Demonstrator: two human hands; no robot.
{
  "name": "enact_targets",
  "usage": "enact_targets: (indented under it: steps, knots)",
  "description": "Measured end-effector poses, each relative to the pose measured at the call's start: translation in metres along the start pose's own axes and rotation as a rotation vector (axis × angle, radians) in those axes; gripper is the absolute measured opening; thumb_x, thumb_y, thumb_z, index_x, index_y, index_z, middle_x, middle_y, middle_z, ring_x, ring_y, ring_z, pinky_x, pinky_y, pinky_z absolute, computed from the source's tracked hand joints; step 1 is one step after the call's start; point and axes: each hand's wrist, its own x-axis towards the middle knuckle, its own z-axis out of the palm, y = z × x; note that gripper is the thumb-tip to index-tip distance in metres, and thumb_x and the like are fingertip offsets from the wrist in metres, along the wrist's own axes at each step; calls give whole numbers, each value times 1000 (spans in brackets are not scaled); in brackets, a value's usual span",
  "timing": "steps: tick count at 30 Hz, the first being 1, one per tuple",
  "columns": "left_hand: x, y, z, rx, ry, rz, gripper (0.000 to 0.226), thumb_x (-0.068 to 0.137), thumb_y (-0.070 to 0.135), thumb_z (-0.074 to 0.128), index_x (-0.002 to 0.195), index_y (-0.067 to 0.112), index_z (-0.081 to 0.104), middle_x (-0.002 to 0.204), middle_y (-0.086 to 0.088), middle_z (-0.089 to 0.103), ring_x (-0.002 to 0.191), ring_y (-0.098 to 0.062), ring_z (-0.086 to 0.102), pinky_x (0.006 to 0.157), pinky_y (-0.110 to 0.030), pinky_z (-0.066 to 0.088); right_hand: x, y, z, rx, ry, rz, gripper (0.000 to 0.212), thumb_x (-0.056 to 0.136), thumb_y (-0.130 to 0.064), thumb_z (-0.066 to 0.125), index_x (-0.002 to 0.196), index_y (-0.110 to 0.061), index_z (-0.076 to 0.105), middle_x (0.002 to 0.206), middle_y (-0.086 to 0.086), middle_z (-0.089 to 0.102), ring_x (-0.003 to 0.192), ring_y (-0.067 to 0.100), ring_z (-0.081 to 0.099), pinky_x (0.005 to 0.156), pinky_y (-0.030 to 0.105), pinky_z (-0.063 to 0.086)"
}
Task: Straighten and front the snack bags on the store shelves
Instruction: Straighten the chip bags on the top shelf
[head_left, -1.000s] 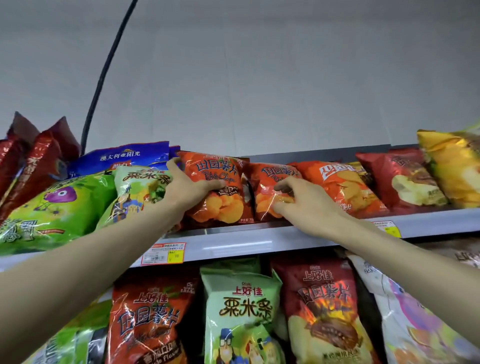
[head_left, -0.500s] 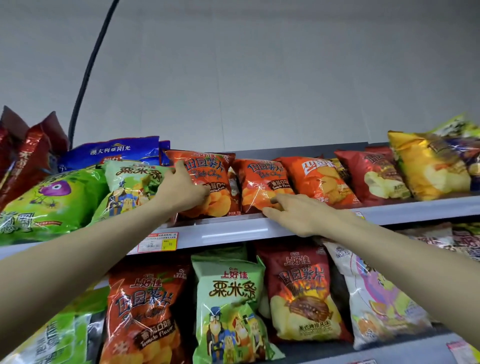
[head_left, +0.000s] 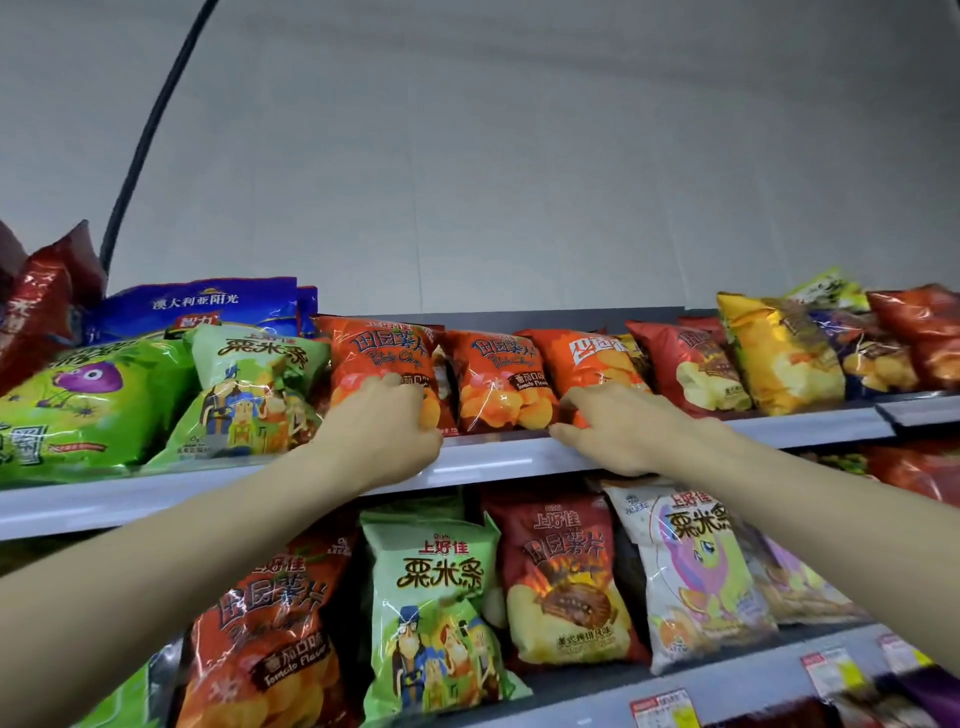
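**Head view: both hands squaring up the orange chip bags on the top shelf**

Head view, the only one here. The step in hand looks like fronting the run of orange bags at the middle of the top shelf (head_left: 493, 460).

The left hand (head_left: 382, 434) reaches up with its back to the camera. Its fingers are curled against the lower front of the left tomato-chip bag (head_left: 371, 351), gripping it near the base. That bag stands nearly upright at the shelf's front lip, just beside a green corn-stick bag (head_left: 254, 384) that leans against its left side.

The right hand (head_left: 621, 434) lies low along the lip. Its fingers reach leftward over the bottom of the orange chip bag (head_left: 582, 358), with the thumb underneath. It appears to pinch that bag's lower corner, though the contact is partly hidden by the hand itself.

The middle tomato-chip bag (head_left: 496, 379) stands untouched between the two hands, facing forward.

The orange chip bag tilts to the right and rests against a dark red chip bag (head_left: 685, 364), so it looks the least tidy of the three.

Both forearms rise from the bottom corners of the frame and converge on the shelf, with the wrists roughly level with the lip.

Next, I judge, each held bag needs drawing forward to the lip and turning label-out. The tilted one should be stood up without dragging its neighbours. The bags are slippery and puffed with air, so a light hold at the base suits them better than a squeeze.

Further bags on the lower shelf (head_left: 727, 680) are not being handled.
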Motion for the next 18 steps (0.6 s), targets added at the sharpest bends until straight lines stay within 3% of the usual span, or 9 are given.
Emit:
enact_targets:
  steps: [3,7,9,13,18]
  knots:
    - [6,13,7,-17,-22,15,47,94,39,59,132,12,64,132,-10,61,119,-32,60,94,-41,55,0,18,6,-10,-7,9,57,102,-63,40,136,-20,55,138,9,61,124,35,58,91,43,49]
    - [25,32,12,-44,-23,8,25,91,38,63,96,14,67,96,-5,69,86,-26,65,74,-37,56,7,48,13,-8,48,7,60,100,-65,38,137,-20,54,142,8,59,126,36,57,93,46,49]
    - [34,45,14,-50,-37,-32,29,87,44,63,90,16,67,86,-3,68,77,-25,64,70,-37,57,14,65,17,-17,66,-4,63,99,-64,38,143,-21,52,147,7,57,130,34,56,95,46,49]
    - [59,71,22,-65,-72,-88,49,81,49,60,114,13,69,109,-8,71,93,-29,67,85,-44,60,31,100,20,-23,66,-26,59,100,-62,41,140,-21,55,143,6,60,128,32,57,96,47,50]
    - [96,93,36,-166,-30,-237,38,95,44,65,105,7,62,103,-12,70,91,-30,65,84,-40,56,55,140,26,128,94,11,59,99,-56,48,141,-16,53,144,10,57,127,36,57,98,47,50]
